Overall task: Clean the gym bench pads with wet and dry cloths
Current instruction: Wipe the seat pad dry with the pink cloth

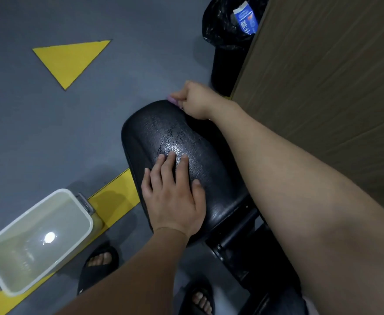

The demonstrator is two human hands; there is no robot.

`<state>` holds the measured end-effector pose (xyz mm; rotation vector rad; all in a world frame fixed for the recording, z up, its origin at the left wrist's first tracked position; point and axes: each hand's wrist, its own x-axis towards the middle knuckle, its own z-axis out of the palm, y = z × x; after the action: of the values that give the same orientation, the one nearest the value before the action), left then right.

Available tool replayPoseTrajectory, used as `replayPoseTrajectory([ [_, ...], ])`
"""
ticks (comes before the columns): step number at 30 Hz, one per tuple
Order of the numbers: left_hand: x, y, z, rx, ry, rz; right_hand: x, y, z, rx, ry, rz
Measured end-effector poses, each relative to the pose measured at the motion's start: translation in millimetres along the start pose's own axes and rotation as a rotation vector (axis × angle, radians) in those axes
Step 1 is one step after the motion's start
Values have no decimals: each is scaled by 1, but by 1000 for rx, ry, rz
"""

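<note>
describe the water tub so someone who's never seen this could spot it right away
From the black bench pad in the middle, look to the grey floor at its left, where a yellow stripe runs. The tub sits across that stripe: pale, rectangular, open-topped and holding water, unlike the black bin beyond.

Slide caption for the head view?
Left hand flat on black bench pad; right hand grips pink cloth at its far end.
</note>
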<state>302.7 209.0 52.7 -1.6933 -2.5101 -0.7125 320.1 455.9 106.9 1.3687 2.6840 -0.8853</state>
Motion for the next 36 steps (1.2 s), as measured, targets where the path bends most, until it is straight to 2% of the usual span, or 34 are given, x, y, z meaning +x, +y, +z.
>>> replayPoseTrajectory([
  [3, 0, 0, -1, -1, -6, 6, -26, 3, -4, 35, 22, -56],
  [8, -1, -1, -2, -1, -4, 3, -99, 17, 3, -93, 29, -239],
  [13, -2, -1, -1, -7, 10, 8, -136, 27, 2, -72, -8, -276],
  [17, -1, -1, 0, -6, -1, 1, -90, 18, 0, -116, 88, -207],
  [20, -1, 0, -1, -8, -6, 2, -57, 20, 6, -35, 165, -39],
  [22, 0, 0, 0, -9, -3, 6, -56, 26, 13, 51, 195, -32],
  [26, -1, -1, 1, -8, -3, 4, -106, 32, 16, 30, 223, -171],
  [31, -1, -1, -1, -6, -9, 2, -170, 34, 19, -78, 164, -337],
  [36, -1, 0, -2, 2, -16, -2, -148, 30, 29, -107, 218, -366],
])
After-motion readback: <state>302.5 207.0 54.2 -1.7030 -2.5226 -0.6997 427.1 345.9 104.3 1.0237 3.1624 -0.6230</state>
